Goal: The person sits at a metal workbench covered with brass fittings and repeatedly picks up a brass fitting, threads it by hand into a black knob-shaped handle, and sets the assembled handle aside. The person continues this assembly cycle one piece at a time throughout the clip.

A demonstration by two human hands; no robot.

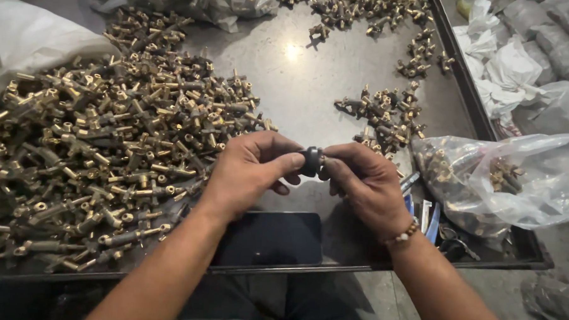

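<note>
Left hand: I saw my left hand (249, 171) closed in a pinch, thumb pressed on a small black round part (309, 161).
Right hand: my right hand (366, 182) met it from the other side, its grip closed on a brass fitting (322, 160) pushed against that black part.
Where the piece was: held in the air between both hands, above the dark tabletop (300, 85), just over a black phone (272, 238).
Risk of a drop: I judged that the small piece could slip from the fingertips, since only the tips held it; it might strike the phone or roll off the near edge.
Risk of a mix-up: a dropped piece could vanish into the big heap of brass fittings (102, 147) at the left.
Bags at right: a clear plastic bag (504, 180), crumpled, with fittings inside, lay near my right wrist; a sleeve could snag it.
Bag at left: a white sack (30, 41) lay behind the heap.
Labels: none that I could see.
</note>
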